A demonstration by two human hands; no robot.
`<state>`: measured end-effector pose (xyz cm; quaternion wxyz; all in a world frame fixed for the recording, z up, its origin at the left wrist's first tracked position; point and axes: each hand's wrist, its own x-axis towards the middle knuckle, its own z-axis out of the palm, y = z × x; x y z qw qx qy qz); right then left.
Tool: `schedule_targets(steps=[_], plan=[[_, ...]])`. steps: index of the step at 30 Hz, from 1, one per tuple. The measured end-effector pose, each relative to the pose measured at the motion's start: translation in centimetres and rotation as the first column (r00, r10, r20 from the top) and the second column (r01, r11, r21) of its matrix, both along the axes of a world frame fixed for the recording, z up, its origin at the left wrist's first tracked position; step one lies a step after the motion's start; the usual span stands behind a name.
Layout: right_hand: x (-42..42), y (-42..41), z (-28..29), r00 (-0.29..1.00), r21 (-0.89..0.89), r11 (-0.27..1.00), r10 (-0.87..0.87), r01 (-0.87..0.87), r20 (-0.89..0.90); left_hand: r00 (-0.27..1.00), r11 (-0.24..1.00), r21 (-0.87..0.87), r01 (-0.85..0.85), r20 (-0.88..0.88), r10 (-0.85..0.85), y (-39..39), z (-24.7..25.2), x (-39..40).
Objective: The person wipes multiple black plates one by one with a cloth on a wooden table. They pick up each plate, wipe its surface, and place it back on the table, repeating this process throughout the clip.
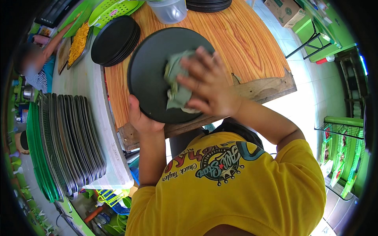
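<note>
A round black pan point(150, 67) is held over the front edge of a wood-patterned table point(251, 44). My left hand point(144, 118) grips its near left rim, thumb on the outer edge and fingers underneath. Against the pan's flat face lies a crumpled grey-green cloth point(180, 94), with my right hand point(209, 85) pressed over it. That hand is blurred, its fingers spread across the cloth. To the left of the pan, a stack of similar black round pans point(115, 41) rests at the table's edge.
More black pans point(209, 5) and a clear plastic tub point(169, 11) stand at the back. On the left, a white counter point(103, 138) bears a rack of upright metal trays point(73, 138) and a tray of shredded yellow food point(79, 44). Another person point(38, 65) reaches there.
</note>
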<state>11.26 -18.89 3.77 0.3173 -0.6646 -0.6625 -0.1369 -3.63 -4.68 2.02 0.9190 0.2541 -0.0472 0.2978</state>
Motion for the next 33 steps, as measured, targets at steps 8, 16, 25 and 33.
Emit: schedule_targets(steps=[8,16,25,33], plan=[[-3.5,3.4,2.7,1.0,0.078,0.997,0.023,-0.023,0.004,0.988,0.99,-0.047,0.135,0.078,-0.132,1.9,-0.4,-0.2],[-0.7,-2.6,-1.5,0.995,0.036,0.997,0.07,-0.068,-0.064,0.987,0.99,-0.053,-0.128,0.087,0.132,4.1,0.4,-1.4],[3.3,-4.1,-1.2,0.395,0.385,0.867,0.249,0.317,-0.884,0.991,0.984,-0.163,-0.071,0.098,0.088,4.3,-0.4,-1.5],[5.4,-5.6,0.3,0.609,0.389,0.839,0.09,0.38,-0.788,0.994,0.988,-0.156,-0.019,0.099,0.035,4.0,-0.8,-1.3]])
